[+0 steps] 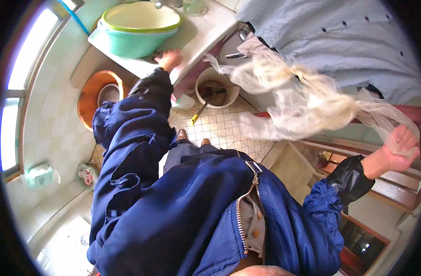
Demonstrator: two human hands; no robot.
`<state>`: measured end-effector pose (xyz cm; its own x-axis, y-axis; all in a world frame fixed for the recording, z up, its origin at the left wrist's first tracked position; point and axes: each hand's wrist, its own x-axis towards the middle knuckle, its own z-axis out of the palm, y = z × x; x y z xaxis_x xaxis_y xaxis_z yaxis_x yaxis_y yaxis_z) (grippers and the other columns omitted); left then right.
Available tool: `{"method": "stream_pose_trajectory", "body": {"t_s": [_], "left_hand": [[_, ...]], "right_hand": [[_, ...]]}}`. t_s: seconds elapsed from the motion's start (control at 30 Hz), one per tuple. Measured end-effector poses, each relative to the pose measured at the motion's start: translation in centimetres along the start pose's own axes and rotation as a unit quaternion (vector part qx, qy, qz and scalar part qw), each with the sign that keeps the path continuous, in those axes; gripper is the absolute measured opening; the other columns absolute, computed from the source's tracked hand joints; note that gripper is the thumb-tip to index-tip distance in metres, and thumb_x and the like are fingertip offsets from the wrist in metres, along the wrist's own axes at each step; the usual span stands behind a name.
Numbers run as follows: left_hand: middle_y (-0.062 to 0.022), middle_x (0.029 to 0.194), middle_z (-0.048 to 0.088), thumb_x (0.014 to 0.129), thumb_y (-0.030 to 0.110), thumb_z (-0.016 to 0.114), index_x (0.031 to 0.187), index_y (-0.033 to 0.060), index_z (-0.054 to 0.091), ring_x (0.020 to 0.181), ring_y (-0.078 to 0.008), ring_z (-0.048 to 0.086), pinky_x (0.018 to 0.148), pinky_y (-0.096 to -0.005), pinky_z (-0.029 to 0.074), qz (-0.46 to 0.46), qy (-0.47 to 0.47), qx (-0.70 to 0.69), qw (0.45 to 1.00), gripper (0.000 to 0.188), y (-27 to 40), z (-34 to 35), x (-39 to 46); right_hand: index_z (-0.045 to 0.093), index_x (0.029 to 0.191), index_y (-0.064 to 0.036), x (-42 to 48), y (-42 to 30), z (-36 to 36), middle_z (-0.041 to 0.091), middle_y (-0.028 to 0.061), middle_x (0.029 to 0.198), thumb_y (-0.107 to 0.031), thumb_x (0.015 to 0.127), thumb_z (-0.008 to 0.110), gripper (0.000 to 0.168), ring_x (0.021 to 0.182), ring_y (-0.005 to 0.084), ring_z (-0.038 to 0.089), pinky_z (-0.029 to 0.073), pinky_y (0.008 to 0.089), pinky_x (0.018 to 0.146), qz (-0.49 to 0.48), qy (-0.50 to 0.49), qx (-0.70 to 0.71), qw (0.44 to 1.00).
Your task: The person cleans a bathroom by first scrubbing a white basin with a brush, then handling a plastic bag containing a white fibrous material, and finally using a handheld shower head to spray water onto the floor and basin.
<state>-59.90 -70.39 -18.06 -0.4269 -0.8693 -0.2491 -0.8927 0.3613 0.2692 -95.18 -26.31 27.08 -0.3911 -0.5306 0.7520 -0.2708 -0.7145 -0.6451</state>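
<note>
At the right, my right hand (401, 148) is closed around one end of a white sheer mesh cloth (320, 107). The cloth stretches leftward in loose, twisted folds, slightly blurred, and its far end reaches over a white bucket (217, 103). My left hand (169, 60) is on the white sink counter (189, 45), beside a green plastic basin (131, 41). A small dark thing (157, 54) touches its fingertips; whether the fingers grip it is unclear. Another basin, cream with a yellow-green rim (141, 30), is stacked inside the green one.
A tool handle with a yellow end (194, 119) leans out of the bucket, which holds dark contents. An orange tub (88, 100) stands left on the tiled floor (221, 127). A light blue buttoned fabric (327, 45) spreads at upper right. A window (27, 51) lines the left wall.
</note>
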Motion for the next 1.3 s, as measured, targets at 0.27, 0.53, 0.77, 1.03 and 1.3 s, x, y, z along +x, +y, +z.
{"method": "stream_pose_trajectory", "body": {"t_s": [0.27,0.53,0.77,1.03,1.3], "left_hand": [[-0.0096,0.128,0.043,0.074,0.022,0.063,0.127,0.0135,0.039,0.114,-0.0246,0.044,0.096,-0.0365,0.035,0.477,-0.022,-0.347,0.807,0.058,21.3,-8.9,-10.7],[-0.0054,0.081,0.063,0.082,0.021,0.058,0.094,0.0003,0.062,0.076,-0.0117,0.056,0.071,-0.0272,0.046,0.44,-0.125,-0.494,0.739,0.024,24.5,-7.8,-17.2],[-0.0026,0.085,0.062,0.083,0.026,0.058,0.092,0.0025,0.062,0.076,-0.0076,0.058,0.07,-0.0217,0.047,0.316,-0.315,-0.674,0.589,0.025,15.5,-14.8,-20.8],[-0.0047,0.094,0.059,0.086,0.012,0.051,0.098,0.003,0.055,0.084,-0.0123,0.058,0.075,-0.0244,0.049,0.179,-0.049,-0.826,0.533,0.015,8.0,-17.2,-25.4],[-0.0043,0.091,0.056,0.087,0.016,0.051,0.097,0.0033,0.053,0.085,-0.0145,0.056,0.076,-0.0284,0.047,0.165,0.048,-0.839,0.516,0.016,3.7,-17.6,-30.3]], "right_hand": [[0.053,0.097,-0.002,-1.8,8.0,10.0,0.028,-0.0049,0.052,-0.027,0.089,0.038,0.031,0.049,0.0078,0.023,0.022,0.0257,0.053,0.225,-0.221,0.109,0.943],[0.052,0.085,-0.004,1.0,7.1,10.3,0.03,-0.005,0.05,-0.032,0.089,0.039,0.031,0.047,0.0073,0.023,0.021,0.024,0.051,0.248,-0.272,0.203,0.907],[0.055,0.076,-0.003,0.2,10.8,7.5,0.048,0.0009,0.063,-0.036,0.08,0.056,0.034,0.056,0.0116,0.043,0.034,0.0233,0.054,0.263,-0.344,-0.09,0.897],[0.055,0.109,-0.001,-3.0,18.2,11.0,0.06,0.0077,0.104,-0.031,0.07,0.07,0.052,0.096,0.0155,0.052,0.034,0.03,0.092,0.28,-0.579,-0.269,0.718],[0.057,0.1,0.001,-11.1,16.7,27.4,0.062,0.0055,0.088,-0.036,0.082,0.057,0.041,0.079,0.0104,0.056,0.046,0.0228,0.071,0.208,-0.514,-0.103,0.826]]}}
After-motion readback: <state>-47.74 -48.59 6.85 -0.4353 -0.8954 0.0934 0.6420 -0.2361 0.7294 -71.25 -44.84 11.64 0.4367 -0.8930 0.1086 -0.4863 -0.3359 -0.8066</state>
